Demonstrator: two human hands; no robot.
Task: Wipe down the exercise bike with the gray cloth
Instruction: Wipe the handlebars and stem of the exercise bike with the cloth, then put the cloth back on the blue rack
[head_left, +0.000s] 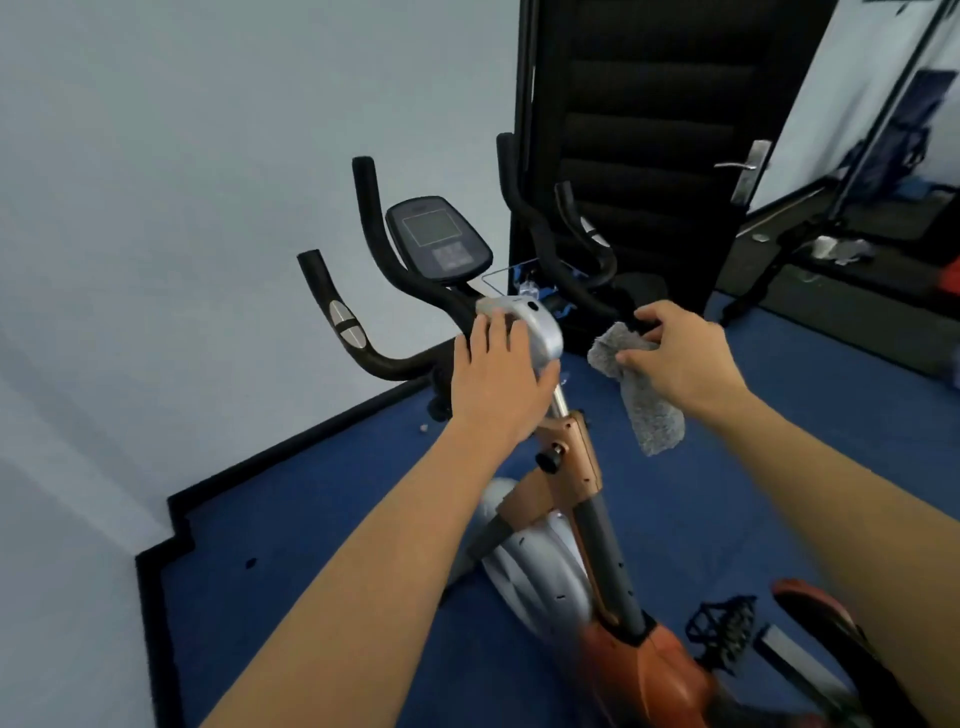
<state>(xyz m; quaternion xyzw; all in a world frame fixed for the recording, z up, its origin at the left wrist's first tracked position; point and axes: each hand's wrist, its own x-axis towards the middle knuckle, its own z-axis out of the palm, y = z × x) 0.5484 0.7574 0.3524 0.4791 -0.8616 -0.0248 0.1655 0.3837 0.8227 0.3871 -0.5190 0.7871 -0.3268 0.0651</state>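
A: Where's the gray cloth (636, 395)?
B: Pinched in the right hand (680, 358), hanging toward five o'clock — the handlebar (566, 275) of the exercise bike (571, 452) lies just beside, at eleven.
A: Left hand (498, 374)?
B: Fingers (491, 332) straight, flat on the silver housing (545, 338).

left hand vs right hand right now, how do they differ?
Left hand rests on the silver stem cover, fingers straight; right hand is curled, pinching the gray cloth. Left hand holds nothing; right hand's cloth hangs down below it. Left hand sits mid-bar; right hand is by the black right handlebar. Both are bare and up at handlebar level.
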